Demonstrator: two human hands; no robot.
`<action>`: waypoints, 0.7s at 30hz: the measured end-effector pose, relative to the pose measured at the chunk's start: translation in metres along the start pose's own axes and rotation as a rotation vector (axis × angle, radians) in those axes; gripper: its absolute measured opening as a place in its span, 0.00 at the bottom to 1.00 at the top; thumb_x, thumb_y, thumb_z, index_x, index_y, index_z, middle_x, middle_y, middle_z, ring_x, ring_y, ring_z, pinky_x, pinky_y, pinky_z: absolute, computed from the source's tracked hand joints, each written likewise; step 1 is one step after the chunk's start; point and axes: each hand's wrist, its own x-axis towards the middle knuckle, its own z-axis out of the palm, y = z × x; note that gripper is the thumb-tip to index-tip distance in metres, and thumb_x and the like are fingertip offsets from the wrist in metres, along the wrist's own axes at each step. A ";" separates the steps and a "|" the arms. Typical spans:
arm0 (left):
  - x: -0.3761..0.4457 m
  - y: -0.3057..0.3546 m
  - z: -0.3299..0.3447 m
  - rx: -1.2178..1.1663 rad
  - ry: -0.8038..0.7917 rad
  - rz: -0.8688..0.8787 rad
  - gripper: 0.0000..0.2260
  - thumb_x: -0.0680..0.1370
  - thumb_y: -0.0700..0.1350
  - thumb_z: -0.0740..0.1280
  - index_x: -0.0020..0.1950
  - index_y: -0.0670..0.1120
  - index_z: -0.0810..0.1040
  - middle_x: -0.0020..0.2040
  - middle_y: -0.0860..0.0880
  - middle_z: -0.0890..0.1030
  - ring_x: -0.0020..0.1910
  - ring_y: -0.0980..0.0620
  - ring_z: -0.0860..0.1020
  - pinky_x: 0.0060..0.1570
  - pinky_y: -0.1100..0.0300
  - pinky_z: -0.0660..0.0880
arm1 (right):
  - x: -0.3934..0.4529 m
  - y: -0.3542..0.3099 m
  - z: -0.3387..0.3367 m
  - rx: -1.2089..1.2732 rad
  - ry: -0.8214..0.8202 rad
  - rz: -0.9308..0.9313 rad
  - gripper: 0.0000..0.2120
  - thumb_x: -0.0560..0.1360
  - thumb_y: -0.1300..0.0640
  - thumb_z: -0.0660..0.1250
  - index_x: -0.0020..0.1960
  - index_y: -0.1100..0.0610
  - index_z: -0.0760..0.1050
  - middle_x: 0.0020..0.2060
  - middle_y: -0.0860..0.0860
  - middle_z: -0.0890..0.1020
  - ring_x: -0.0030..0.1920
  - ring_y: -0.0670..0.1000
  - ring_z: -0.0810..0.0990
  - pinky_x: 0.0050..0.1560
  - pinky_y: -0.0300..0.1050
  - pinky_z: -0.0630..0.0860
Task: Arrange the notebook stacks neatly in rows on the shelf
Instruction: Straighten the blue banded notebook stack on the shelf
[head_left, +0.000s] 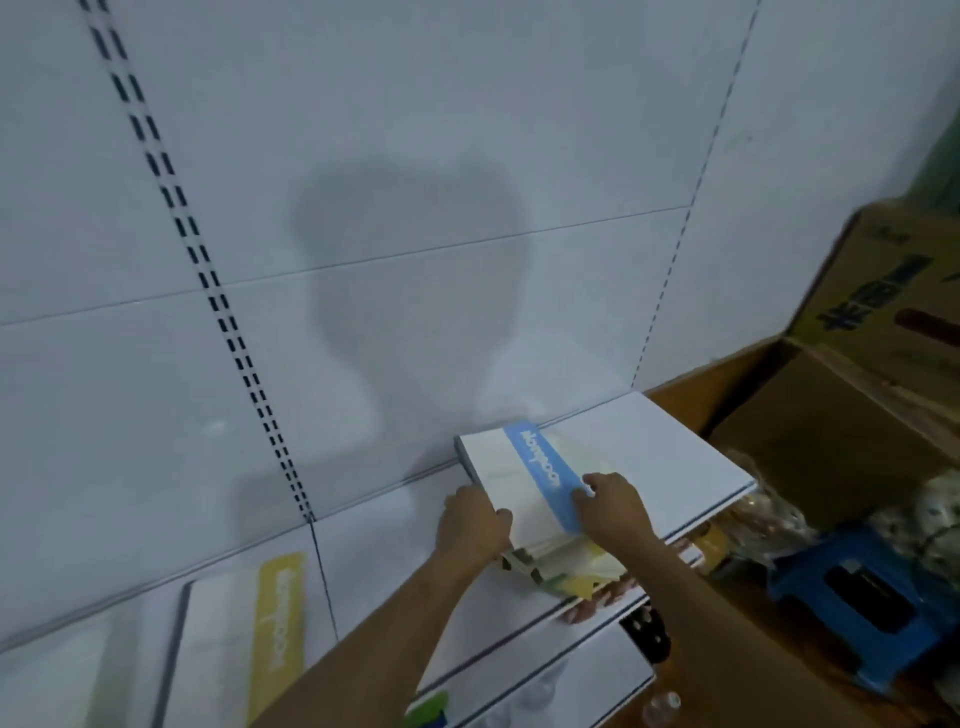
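Observation:
A stack of white notebooks with a blue band (524, 470) lies on the white shelf (675, 452), near its right end and close to the back panel. My left hand (475, 522) grips the stack's near left edge, fingers curled over it. My right hand (610, 506) rests on top of the blue band with fingers bent, its thumb side hidden. Further notebooks (561, 571) poke out unevenly under the stack's near edge. A second white stack with a yellow band (244, 639) lies on the shelf at the lower left.
Open cardboard boxes (857, 374) stand to the right of the shelf. A blue plastic stool (857, 597) and plastic-wrapped goods (769, 519) sit below them. A lower shelf edge (571, 680) juts out under my arms. Slotted uprights (208, 291) run up the white back panel.

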 end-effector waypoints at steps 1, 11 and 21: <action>0.001 0.001 0.001 -0.009 -0.006 -0.005 0.12 0.74 0.42 0.64 0.50 0.35 0.78 0.49 0.38 0.82 0.47 0.42 0.81 0.41 0.55 0.78 | 0.009 0.000 0.002 -0.030 -0.005 -0.004 0.19 0.79 0.52 0.59 0.65 0.60 0.73 0.60 0.59 0.76 0.61 0.59 0.73 0.58 0.49 0.71; -0.008 0.013 0.038 -0.089 0.062 -0.103 0.13 0.74 0.43 0.68 0.55 0.37 0.80 0.53 0.39 0.82 0.51 0.44 0.81 0.46 0.58 0.77 | 0.038 0.008 0.025 -0.133 0.030 -0.008 0.19 0.77 0.47 0.59 0.57 0.61 0.72 0.54 0.59 0.76 0.54 0.59 0.74 0.52 0.49 0.71; -0.061 -0.027 0.000 -0.851 0.265 -0.326 0.14 0.76 0.53 0.69 0.54 0.43 0.78 0.49 0.45 0.83 0.44 0.50 0.82 0.39 0.60 0.80 | 0.006 -0.058 0.060 0.285 -0.017 -0.280 0.12 0.78 0.50 0.58 0.43 0.58 0.68 0.42 0.56 0.74 0.40 0.56 0.72 0.41 0.47 0.67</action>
